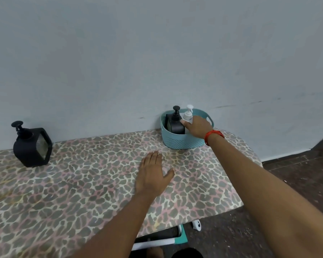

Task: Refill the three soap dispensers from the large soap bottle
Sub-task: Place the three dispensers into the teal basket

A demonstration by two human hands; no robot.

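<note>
A teal plastic basket [183, 141] stands against the wall at the back right of the table. Inside it stand a black pump dispenser [175, 123] and a white pump bottle [188, 114]. My right hand [199, 127] reaches into the basket and grips the lower part of the white bottle, thumb against its left side. My left hand [153, 172] rests flat on the table, fingers straight, holding nothing. A larger black pump dispenser [33, 146] with a clear side panel stands alone at the far left by the wall.
The table [73, 192] has a leopard-print cover and ends at a rounded right edge. Dark floor [296, 174] lies to the right and in front. A white and teal frame [164, 241] shows under the near edge.
</note>
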